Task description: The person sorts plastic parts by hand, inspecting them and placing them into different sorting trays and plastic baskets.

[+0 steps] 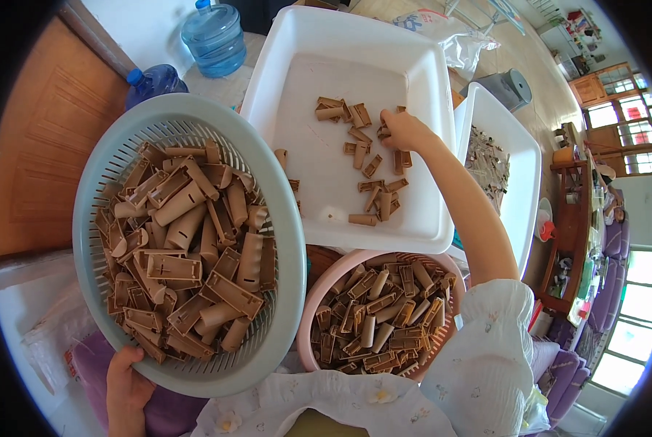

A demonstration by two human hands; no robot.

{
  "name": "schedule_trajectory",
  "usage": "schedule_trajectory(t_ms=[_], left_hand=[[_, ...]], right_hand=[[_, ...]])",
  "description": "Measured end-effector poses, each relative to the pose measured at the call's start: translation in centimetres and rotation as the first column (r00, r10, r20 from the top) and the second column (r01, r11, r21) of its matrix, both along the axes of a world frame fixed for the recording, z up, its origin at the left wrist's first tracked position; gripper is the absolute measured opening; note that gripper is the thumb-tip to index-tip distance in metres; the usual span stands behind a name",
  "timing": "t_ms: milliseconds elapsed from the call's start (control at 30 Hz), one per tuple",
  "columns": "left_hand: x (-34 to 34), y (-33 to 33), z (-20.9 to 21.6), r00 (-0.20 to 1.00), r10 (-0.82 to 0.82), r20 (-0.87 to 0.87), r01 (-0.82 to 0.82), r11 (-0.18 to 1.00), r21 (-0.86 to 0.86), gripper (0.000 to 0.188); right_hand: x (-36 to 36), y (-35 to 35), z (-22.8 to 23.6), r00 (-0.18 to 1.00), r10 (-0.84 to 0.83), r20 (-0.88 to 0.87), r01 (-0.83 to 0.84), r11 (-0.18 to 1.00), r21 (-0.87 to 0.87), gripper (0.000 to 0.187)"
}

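Observation:
My left hand point(128, 386) grips the lower rim of a grey-blue plastic basket point(84, 240), thumb over the edge. The basket is tilted and heaped with brown half-round plastic pieces point(180, 204), some with slots. My right hand point(406, 132) reaches into a big white plastic tub point(304, 91), its fingers closed on a brown plastic piece point(383, 133); the fingertips are partly hidden. Several more such pieces point(370, 166) lie scattered around it on the tub floor. A few others show in the tub beside the basket's right rim.
Below the tub sits a pink basket point(313, 320) full of similar brown pieces. A second white tub point(526, 167) at the right holds thin clear scraps. Blue water jugs point(215, 44) stand at the far left, near a wooden door point(49, 138). A grey bin point(512, 87) stands beyond.

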State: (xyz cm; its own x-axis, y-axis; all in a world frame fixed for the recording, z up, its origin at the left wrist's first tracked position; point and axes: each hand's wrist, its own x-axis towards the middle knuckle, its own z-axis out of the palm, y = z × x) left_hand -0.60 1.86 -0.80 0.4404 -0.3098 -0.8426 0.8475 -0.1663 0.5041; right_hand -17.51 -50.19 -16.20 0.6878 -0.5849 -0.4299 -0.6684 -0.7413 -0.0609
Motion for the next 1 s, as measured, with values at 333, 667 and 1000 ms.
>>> schedule_trajectory(t_ms=[333, 667, 1000], left_hand=[[0.0, 0.1, 0.1, 1.000, -0.019, 0.011, 0.019, 1.000, -0.004, 0.050], [0.3, -0.5, 0.1, 0.999, -0.042, -0.004, 0.042, 0.997, -0.061, 0.046], [0.1, -0.4, 0.1, 1.000, 0.003, -0.005, -0.003, 1.000, -0.001, 0.046]], right_hand=[[5.2, 6.6, 14.2, 0.497, -0.633, 0.593, -0.215, 0.572, 0.792, 0.024], [9.3, 16.7, 22.0, 0.596, 0.280, 0.753, -0.682, 0.671, 0.290, 0.072], [0.5, -1.1, 2.7, 0.942, 0.109, -0.318, -0.136, 0.989, -0.064, 0.104]])
